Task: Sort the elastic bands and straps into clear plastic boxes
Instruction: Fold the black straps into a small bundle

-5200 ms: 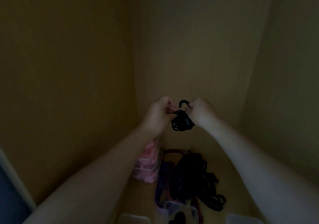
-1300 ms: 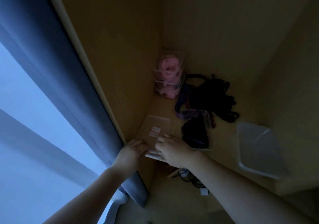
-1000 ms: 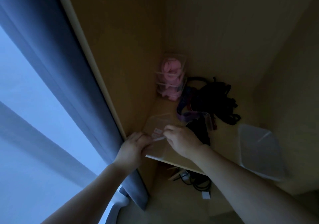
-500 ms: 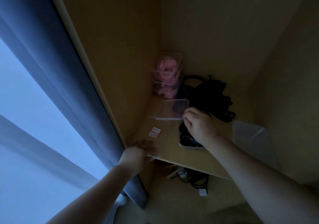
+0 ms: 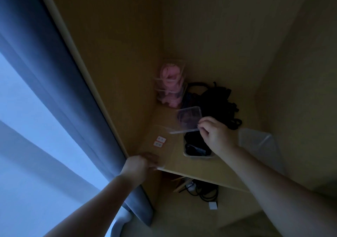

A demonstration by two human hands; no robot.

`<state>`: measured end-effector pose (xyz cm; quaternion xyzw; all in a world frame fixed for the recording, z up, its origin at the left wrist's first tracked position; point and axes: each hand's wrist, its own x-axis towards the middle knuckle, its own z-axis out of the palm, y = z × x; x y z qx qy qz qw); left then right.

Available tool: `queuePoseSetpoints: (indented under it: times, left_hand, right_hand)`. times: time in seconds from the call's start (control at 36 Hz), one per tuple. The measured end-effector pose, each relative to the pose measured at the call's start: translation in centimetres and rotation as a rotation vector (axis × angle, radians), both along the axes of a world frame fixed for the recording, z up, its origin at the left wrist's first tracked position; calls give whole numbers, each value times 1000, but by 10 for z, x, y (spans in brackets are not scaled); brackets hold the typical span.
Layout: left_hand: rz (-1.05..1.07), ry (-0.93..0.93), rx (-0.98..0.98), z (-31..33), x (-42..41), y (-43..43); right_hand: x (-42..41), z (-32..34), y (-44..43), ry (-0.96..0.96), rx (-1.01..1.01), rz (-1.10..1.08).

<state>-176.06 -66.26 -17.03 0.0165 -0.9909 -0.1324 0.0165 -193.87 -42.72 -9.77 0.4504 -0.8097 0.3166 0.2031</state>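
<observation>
In dim light my right hand (image 5: pixel 215 136) pinches a clear plastic lid (image 5: pixel 189 120) by its near edge and holds it tilted above the shelf. Just below it stands an open clear box (image 5: pixel 198 153) holding black elastic bands. My left hand (image 5: pixel 142 163) rests on the shelf's front left corner, its fingers touching the near edge of a flat clear plastic piece (image 5: pixel 160 132) that bears two small white stickers. A pile of black straps (image 5: pixel 218 103) and some purple straps (image 5: pixel 188 98) lie at the back.
A stack of clear boxes with pink bands (image 5: pixel 171 85) stands in the back left corner. An empty clear box (image 5: pixel 259 145) sits at the right. Wooden walls close the shelf (image 5: pixel 209 173) in on three sides. A blue curtain (image 5: pixel 63 83) hangs left; cables lie below.
Both hands were at the clear pieces on the shelf's left. My right hand has lifted one lid and carried it right, over the box of black bands. My left hand stayed at the corner.
</observation>
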Motion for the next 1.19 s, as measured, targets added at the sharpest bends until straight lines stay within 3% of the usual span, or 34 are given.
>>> queuePoseSetpoints:
  times: [0.17, 0.25, 0.42, 0.53, 0.69, 0.89, 0.97, 1.11, 1.19]
  left_hand:
    - [60, -40, 12, 16, -6, 5]
    - [-12, -19, -1, 31, -13, 14]
    - [24, 117, 316, 51, -48, 48]
    - [18, 4, 494, 48, -79, 73]
    - [-10, -35, 230, 40, -98, 90]
    - [-62, 65, 203, 33, -106, 84]
    - [-53, 79, 243, 38, -106, 85]
    - [-52, 81, 222, 37, -105, 85]
    - [-15, 80, 181, 40, -110, 87]
  right_hand:
    - [-2, -10, 24, -79, 38, -35]
    - [0, -15, 34, -123, 84, -30]
    - [12, -21, 53, -193, 176, -91]
    - [22, -19, 60, -266, 271, -132]
    - [27, -2, 62, -487, 493, -136]
    - [13, 11, 44, -484, 353, -199]
    - [3, 10, 28, -443, 401, -230]
    - [-4, 2, 17, -548, 564, -243]
    - [-4, -5, 15, -583, 554, -259]
